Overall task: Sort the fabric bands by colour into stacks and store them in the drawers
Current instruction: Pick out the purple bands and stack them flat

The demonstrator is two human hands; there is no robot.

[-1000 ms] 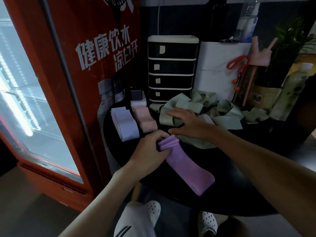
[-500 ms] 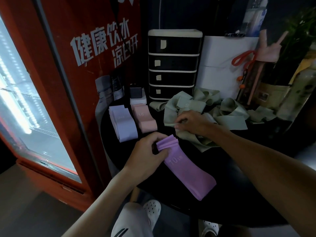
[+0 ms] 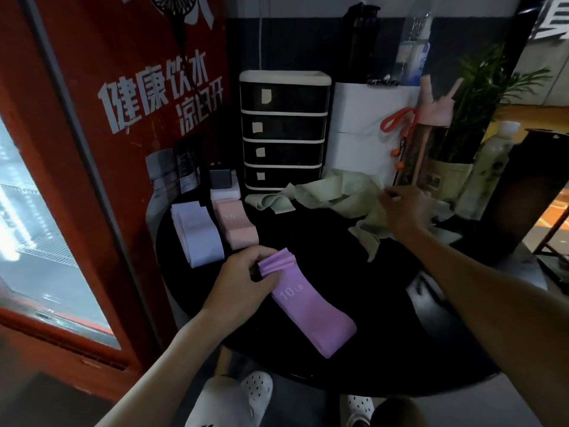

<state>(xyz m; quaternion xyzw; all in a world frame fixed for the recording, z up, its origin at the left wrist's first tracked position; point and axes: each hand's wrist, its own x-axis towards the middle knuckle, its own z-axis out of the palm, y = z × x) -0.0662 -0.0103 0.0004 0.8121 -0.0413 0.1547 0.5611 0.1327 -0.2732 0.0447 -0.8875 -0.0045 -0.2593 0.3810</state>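
Observation:
A stack of purple bands (image 3: pixel 311 309) marked 10 LB lies on the round black table (image 3: pixel 354 266). My left hand (image 3: pixel 243 282) grips its near-left end. My right hand (image 3: pixel 403 211) reaches far right into a loose heap of pale green bands (image 3: pixel 335 195) and holds some of that fabric. A lavender stack (image 3: pixel 197 232) marked 20 and a pink stack (image 3: pixel 235 223) marked 15 lie side by side at the table's left. The black drawer unit (image 3: pixel 284 131), with all its drawers shut, stands at the back.
A red drinks fridge (image 3: pixel 92 149) stands close on the left. White boxes (image 3: pixel 366 131), a pink bottle with an orange strap (image 3: pixel 431 118), a potted plant (image 3: pixel 471 118) and a pale bottle (image 3: pixel 489 167) crowd the back right. A small dark cube (image 3: pixel 220 178) sits behind the pink stack.
My right hand has moved from the middle of the green heap to its far right side, dragging green fabric with it. My left hand stays on the purple stack.

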